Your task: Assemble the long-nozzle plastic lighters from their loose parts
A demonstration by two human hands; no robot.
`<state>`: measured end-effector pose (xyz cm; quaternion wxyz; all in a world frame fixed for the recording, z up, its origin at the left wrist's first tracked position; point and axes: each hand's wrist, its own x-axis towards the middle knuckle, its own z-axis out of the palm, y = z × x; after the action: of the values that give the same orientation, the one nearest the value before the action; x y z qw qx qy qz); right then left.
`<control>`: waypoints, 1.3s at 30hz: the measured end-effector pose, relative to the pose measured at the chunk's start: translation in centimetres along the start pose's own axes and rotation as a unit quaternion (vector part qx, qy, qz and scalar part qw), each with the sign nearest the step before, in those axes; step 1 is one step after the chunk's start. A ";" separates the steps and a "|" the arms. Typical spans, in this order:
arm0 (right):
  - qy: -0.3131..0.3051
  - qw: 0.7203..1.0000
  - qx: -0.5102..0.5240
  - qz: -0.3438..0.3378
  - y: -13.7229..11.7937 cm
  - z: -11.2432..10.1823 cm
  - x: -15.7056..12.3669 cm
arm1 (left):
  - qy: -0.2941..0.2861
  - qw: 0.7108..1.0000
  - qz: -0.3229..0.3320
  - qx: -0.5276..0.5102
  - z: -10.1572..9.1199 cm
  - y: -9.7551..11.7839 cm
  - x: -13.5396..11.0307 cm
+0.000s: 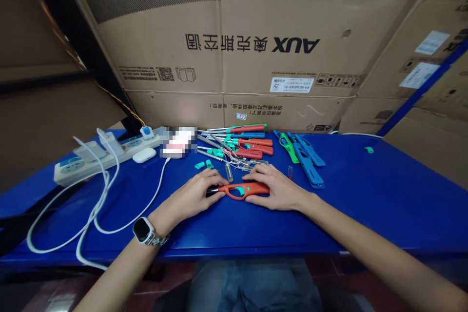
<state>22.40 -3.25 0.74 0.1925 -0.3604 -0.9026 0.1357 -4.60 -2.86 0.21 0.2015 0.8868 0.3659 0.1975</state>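
An orange long-nosed lighter (257, 187) with a green trigger lies level just above or on the blue table, its black neck pointing left. My left hand (199, 190), with a watch on the wrist, is closed round the neck end, which it partly hides. Around the handle's right end my right hand (278, 187) is closed, thumb below and fingers above. Right behind the hands are a small clear cylinder (229, 172), small green plastic pieces (199, 165) and a pile of other lighters (252, 142) with metal rods and thin wires.
Blue and green handle shells (305, 156) lie at the back right, with a lone green piece (368, 149) farther right. A power strip (135, 144), white cables (98, 204) and a white case (144, 155) occupy the left. Cardboard (234, 58) walls the back of the table (365, 204).
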 end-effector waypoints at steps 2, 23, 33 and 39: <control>-0.001 1.000 0.016 0.001 -0.2 0.1 0.4 | -0.003 1.000 0.002 -0.011 0.1 -0.1 0.0; 0.030 0.997 0.003 -0.068 0.5 0.9 0.5 | 0.002 0.999 -0.014 -0.052 0.3 -0.1 0.3; 0.077 0.993 0.089 0.021 0.3 0.6 0.2 | 0.008 1.000 -0.006 0.000 0.1 0.3 0.0; 0.076 0.986 0.126 0.073 0.2 1.2 0.3 | -0.005 0.999 -0.007 0.052 0.3 1.7 0.0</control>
<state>21.77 -3.00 -0.34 0.2939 -0.4078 -0.8321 0.2342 -3.46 -4.00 0.86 0.1587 0.8944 0.3811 0.1721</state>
